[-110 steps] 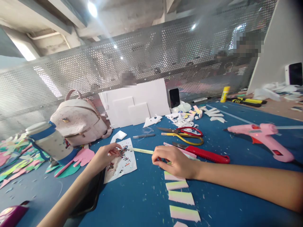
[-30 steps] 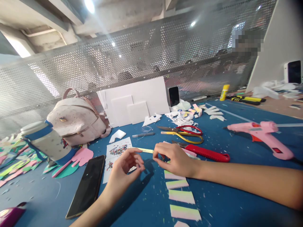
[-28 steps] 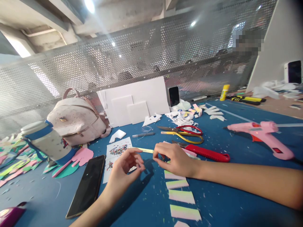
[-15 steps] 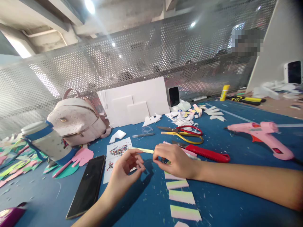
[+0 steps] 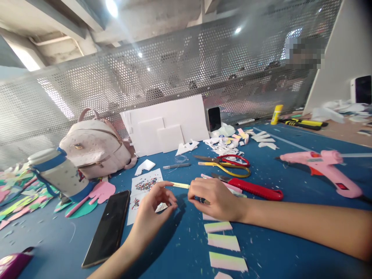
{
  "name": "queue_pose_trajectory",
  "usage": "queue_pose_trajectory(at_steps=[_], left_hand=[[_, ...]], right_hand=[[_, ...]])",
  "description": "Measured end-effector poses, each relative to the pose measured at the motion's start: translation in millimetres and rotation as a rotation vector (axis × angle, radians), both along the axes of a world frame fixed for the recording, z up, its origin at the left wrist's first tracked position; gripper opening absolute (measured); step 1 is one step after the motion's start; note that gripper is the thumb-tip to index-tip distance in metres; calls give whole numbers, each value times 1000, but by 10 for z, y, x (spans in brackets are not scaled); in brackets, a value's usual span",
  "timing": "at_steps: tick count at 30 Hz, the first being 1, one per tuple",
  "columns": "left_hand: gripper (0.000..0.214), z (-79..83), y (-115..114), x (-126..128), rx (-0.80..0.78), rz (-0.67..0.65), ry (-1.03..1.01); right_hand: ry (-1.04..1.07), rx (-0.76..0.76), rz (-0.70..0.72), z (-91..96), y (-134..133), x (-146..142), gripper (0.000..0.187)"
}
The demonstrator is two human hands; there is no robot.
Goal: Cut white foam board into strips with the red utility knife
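Observation:
My left hand (image 5: 157, 207) is raised above the blue table with its fingers loosely curled and its thumb apart from them. A small white piece (image 5: 161, 207) shows in the gap of that hand; I cannot tell whether it is held. My right hand (image 5: 216, 198) is curled, fingertips bent toward the thumb, and what they grip is hidden. Between both hands runs a thin pale-yellow strip (image 5: 180, 185), its ends near the left index finger and the right knuckles. Below my right hand lie several pink-and-green foam pieces (image 5: 223, 242) in a column.
Scissors (image 5: 222, 161), a red-handled cutter (image 5: 255, 188) and a pink glue gun (image 5: 322, 168) lie to the right. Leftward are a black phone (image 5: 107, 228), a printed sheet (image 5: 136, 199), a bottle (image 5: 59, 174) and a backpack (image 5: 95, 147). White boards (image 5: 186, 116) stand behind.
My hands keep nearly the same pose. The fingers of my right hand have shifted slightly, and the view has moved a little.

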State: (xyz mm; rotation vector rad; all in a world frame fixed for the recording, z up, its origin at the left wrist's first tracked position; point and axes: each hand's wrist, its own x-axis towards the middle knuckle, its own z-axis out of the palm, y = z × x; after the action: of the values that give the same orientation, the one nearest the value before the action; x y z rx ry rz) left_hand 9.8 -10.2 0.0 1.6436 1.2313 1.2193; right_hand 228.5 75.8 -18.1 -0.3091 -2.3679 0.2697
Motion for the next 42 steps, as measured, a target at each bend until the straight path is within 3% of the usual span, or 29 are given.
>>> queue_pose_trajectory(at_steps=[12, 42], left_hand=[[40, -28, -13, 15, -10, 40, -12], [51, -25, -9, 35, -25, 32, -121]], right_hand=[[52, -109, -8, 58, -2, 7, 10], [30, -75, -9, 61, 2, 10, 9]])
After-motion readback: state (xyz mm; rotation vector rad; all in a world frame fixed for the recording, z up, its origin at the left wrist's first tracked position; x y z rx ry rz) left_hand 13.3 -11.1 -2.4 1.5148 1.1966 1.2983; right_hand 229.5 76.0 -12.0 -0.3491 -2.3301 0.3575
